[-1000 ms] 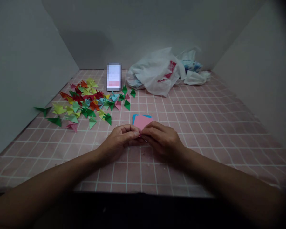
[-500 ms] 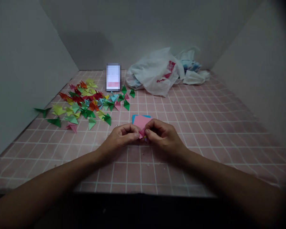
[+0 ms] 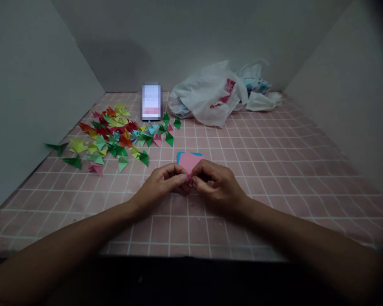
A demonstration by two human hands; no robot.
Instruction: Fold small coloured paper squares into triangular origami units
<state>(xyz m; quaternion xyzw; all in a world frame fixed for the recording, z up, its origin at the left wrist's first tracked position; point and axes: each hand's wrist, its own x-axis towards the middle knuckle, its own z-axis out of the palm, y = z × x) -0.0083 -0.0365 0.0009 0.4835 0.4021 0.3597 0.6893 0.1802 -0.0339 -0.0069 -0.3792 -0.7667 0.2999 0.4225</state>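
Note:
My left hand (image 3: 161,183) and my right hand (image 3: 215,183) meet at the middle of the pink checked table (image 3: 274,161). Both pinch one small folded pink paper piece (image 3: 189,178), mostly hidden between the fingertips. Just beyond my fingers lies a small stack of square paper sheets (image 3: 189,160), pink on top with blue under it. To the left is a spread of several folded paper triangles (image 3: 115,134) in green, yellow, red, orange, pink and blue.
A phone (image 3: 151,102) stands upright at the back of the table. A white plastic bag (image 3: 210,95) with crumpled contents lies at the back right. Grey walls close in the table on the left, back and right.
My fingers have shifted slightly on the pink paper piece, pressing closer together. The hands stay in the same spot. Nothing else has moved.

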